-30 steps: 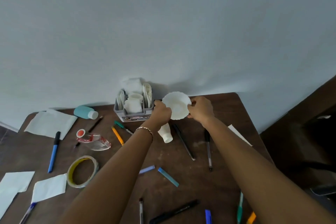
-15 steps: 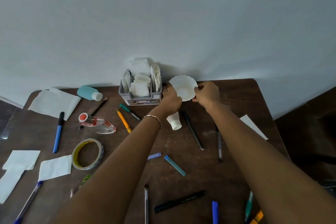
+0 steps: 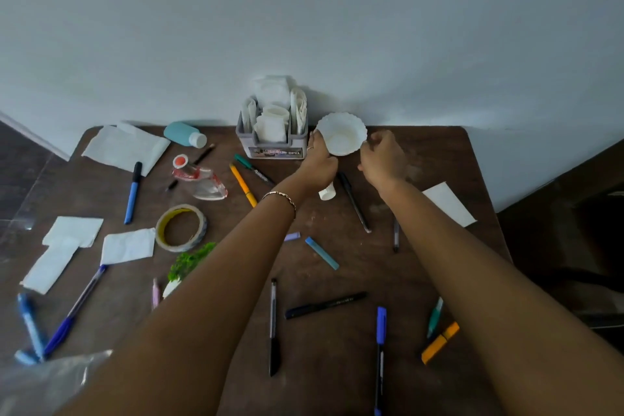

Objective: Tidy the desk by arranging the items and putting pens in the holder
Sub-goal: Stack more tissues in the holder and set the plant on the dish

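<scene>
Left hand [image 3: 319, 162] grips the scalloped white bowl [image 3: 342, 137], just right of the grey holder [image 3: 270, 146]. Right hand [image 3: 383, 159] is curled at the bowl's right rim; contact cannot be determined.

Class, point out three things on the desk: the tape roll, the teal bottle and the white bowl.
tape roll [image 3: 178, 246]: head view, near side of the ring.
teal bottle [image 3: 180, 133]: head view, middle of its body.
white bowl [image 3: 341, 138]: head view, its inner surface.
</scene>
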Available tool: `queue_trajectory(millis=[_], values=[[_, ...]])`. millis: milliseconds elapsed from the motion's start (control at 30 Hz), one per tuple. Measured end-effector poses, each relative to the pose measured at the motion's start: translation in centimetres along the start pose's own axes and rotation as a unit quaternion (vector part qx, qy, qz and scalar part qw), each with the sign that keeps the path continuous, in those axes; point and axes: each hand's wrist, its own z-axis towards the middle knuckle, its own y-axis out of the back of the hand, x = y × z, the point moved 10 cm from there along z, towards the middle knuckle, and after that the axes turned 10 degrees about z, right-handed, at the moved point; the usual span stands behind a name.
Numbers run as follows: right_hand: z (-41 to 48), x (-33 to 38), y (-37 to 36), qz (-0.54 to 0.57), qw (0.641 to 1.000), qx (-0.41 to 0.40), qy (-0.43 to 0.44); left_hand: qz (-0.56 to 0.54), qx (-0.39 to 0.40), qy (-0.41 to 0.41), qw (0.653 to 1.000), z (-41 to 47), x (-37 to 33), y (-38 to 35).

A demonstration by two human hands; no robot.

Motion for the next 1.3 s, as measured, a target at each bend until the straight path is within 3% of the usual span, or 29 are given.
queue_trajectory(millis=[133,367,533,667,800,967,1300], values=[[-4.8,1.7,-0.1,-0.05,0.994,0.002,0.1,-0.026,-0.064,0.005,0.998,-5.2,1.3,2.1],[-14.5,2.6,-6.1,-0.014,0.972,0.137,0.188,0.043,-0.248,0.02,0.968,-17.8,9.1,8.2],[-19.6,2.0,-12.3,0.054,0.958,0.25,0.131,0.048,-0.326,0.104,0.938,-26.0,16.4,11.8],[-22.6,0.1,-16.6,0.053,0.937,0.345,0.03,0.059,-0.317,0.133,0.937,-28.7,20.0,11.6],[-24.2,-0.8,-18.6,0.036,0.922,0.384,0.002,0.082,-0.259,0.146,0.951,-28.3,21.9,10.6],[-24.6,-1.3,-19.9,0.039,0.924,0.38,-0.015,0.116,-0.203,0.108,0.966,-25.8,22.2,10.1],[-23.7,-2.2,-20.9,0.089,0.929,0.356,-0.046,0.149,-0.164,0.074,0.972,-21.6,23.7,10.0]])
